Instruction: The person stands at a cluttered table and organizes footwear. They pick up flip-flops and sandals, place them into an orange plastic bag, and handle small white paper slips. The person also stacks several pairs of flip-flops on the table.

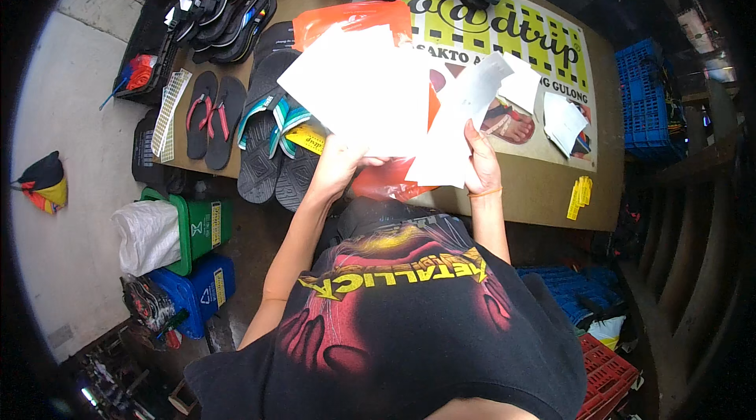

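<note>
My left hand (344,166) is closed on the lower edge of a large stack of white paper sheets (358,85), tilted above the table. My right hand (483,164) grips a narrower bundle of white paper (449,140), thumb along its right side. A greyish-white strip (482,77) fans out from the top of that bundle. Behind and below the sheets lies an orange-red plastic bag (386,182), mostly covered. Beside my left hand sits a pair of large black flip-flops with teal straps (272,144) and a yellow tag (305,138).
Red-strapped flip-flops (215,117) lie further left, with piles of black sandals (236,18) along the back. Loose white papers (565,122) rest on a printed poster (535,34). Yellow tags (580,198) lie near the table's right corner. Green (206,223) and blue (206,294) bins stand below left.
</note>
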`<state>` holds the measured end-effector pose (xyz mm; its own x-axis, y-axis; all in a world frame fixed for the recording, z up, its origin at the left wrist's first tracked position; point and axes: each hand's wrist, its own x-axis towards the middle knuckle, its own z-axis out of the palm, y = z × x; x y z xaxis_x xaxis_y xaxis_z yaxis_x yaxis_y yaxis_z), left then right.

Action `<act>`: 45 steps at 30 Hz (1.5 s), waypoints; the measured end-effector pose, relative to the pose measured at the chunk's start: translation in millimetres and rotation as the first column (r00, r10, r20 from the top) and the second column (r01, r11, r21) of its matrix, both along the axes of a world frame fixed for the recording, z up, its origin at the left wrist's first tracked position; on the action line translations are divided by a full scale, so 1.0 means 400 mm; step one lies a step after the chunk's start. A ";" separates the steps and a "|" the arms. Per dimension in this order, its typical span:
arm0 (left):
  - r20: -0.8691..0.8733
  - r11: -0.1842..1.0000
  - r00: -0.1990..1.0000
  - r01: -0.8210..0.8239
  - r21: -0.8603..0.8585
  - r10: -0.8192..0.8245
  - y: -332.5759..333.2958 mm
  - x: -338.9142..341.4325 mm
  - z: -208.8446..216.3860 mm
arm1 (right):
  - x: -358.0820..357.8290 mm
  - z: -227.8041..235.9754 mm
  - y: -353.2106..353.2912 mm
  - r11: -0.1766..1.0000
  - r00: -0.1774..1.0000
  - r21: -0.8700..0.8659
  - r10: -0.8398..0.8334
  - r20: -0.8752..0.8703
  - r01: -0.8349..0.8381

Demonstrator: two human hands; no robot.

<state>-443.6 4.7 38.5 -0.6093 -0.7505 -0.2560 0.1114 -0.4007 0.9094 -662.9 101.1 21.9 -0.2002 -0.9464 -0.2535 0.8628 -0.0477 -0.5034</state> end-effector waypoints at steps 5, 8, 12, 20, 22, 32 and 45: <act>0.203 0.964 0.979 0.037 -0.263 0.018 -0.010 -0.009 0.006 | 0.025 -0.003 -0.027 0.999 0.993 0.016 0.046 -0.107 -0.044; -0.126 0.981 0.977 -0.161 0.108 0.174 -0.016 -0.018 0.011 | 0.035 -0.009 -0.047 1.000 1.000 0.007 0.018 0.000 -0.018; -0.007 0.988 0.995 -0.095 -0.125 0.095 -0.036 -0.020 0.010 | 0.016 -0.006 -0.060 0.997 0.997 -0.039 0.065 0.051 -0.063; -0.116 0.981 0.977 -0.166 0.096 0.177 -0.050 -0.025 0.007 | 0.043 -0.022 -0.090 0.994 0.992 0.007 0.104 0.070 -0.105; -0.034 0.989 0.991 -0.131 0.065 0.133 -0.056 -0.023 0.013 | 0.038 -0.025 -0.089 0.998 0.994 0.015 0.055 0.092 -0.056; -0.065 0.983 0.988 -0.130 0.130 0.140 -0.060 -0.027 0.022 | 0.020 -0.027 -0.089 0.999 0.990 -0.035 0.043 0.137 -0.039; 0.146 0.996 0.987 -0.060 -0.061 0.068 -0.073 -0.043 0.023 | 0.004 -0.006 -0.101 0.999 0.995 -0.025 0.045 0.093 -0.043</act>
<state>-460.7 -24.3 47.5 -0.5177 -0.8025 -0.2966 -0.0025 -0.3453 0.9385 -661.2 60.7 19.7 -0.1350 -0.9594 -0.2476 0.9076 -0.0195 -0.4195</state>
